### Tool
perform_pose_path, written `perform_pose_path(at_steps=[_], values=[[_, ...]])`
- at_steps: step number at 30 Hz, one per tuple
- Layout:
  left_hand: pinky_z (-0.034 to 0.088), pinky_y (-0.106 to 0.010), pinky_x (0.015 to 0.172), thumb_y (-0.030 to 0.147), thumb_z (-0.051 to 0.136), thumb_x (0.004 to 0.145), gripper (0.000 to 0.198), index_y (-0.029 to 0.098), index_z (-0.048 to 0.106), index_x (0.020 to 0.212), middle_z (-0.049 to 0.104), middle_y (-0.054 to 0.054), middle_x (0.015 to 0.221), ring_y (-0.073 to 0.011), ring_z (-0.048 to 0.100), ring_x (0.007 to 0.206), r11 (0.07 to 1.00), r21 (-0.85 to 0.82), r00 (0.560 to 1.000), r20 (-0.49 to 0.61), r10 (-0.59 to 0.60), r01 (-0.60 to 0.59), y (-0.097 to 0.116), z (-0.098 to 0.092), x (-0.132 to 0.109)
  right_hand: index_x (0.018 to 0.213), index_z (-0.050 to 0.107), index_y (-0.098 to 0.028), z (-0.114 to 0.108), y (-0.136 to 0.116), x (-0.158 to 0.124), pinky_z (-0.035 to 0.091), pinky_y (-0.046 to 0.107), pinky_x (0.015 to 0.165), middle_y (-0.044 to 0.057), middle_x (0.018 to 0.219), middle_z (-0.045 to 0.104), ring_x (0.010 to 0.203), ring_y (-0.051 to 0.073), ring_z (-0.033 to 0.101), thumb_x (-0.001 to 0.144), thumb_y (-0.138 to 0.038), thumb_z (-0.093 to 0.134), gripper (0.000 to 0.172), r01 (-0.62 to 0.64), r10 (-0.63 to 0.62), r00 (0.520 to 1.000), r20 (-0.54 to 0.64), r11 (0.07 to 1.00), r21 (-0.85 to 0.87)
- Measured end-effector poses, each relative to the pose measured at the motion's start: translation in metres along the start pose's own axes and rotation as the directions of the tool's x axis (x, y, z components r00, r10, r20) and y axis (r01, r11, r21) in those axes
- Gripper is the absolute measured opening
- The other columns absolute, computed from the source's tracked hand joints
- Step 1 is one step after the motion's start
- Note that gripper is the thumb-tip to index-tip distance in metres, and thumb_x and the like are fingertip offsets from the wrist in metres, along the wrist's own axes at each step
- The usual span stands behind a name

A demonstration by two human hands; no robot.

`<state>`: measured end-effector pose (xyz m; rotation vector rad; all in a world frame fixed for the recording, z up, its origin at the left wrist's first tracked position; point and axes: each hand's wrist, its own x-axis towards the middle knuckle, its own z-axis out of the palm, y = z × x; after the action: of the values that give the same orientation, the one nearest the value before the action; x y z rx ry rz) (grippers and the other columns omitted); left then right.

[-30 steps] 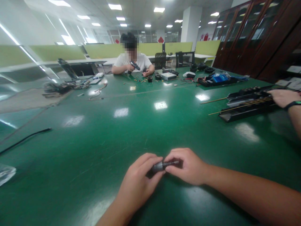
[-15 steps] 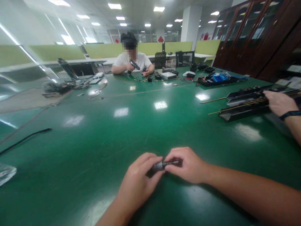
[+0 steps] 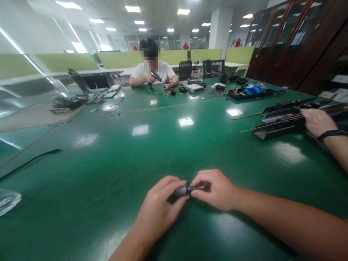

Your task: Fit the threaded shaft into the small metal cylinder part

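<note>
Both my hands meet low in the middle of the green table (image 3: 114, 156). My left hand (image 3: 159, 208) is closed around the thick end of a small dark grey cylindrical part (image 3: 181, 190). My right hand (image 3: 217, 190) pinches the thin threaded end of the same part with thumb and forefinger. The part lies level between the two hands, just above the table top. Most of its body is hidden by my fingers.
A co-worker's hand (image 3: 315, 121) with a black wristband rests on long black trays (image 3: 282, 121) holding thin rods at the right. A person (image 3: 152, 70) sits at the far end with a tool and small parts. A black cable (image 3: 29, 161) lies at left. Clear plastic (image 3: 8, 201) lies at the left edge.
My hands and the part have hardly moved. The co-worker's hand at the right has slid down and inward along the black trays.
</note>
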<state>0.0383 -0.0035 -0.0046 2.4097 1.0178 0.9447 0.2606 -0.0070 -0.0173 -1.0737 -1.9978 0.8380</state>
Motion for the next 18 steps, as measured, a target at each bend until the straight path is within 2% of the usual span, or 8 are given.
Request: perform_pose_path(at_steps=[18], values=[[0.056,-0.026,0.080,0.017,0.068,0.085,0.023,0.021,0.069,0.108,0.070,-0.006,0.100,-0.0166,0.067,0.091,1.000,-0.001,1.000,-0.012,0.011,-0.011,-0.0014,0.0000,-0.0012,0.087,0.074,-0.018,-0.0004,0.0014,-0.0009,0.044,0.024,0.063,0.001,0.076,0.069,0.068,0.014,0.060,0.082,-0.022,0.072,0.007,-0.035,0.035,0.999,0.013,0.999,0.023]])
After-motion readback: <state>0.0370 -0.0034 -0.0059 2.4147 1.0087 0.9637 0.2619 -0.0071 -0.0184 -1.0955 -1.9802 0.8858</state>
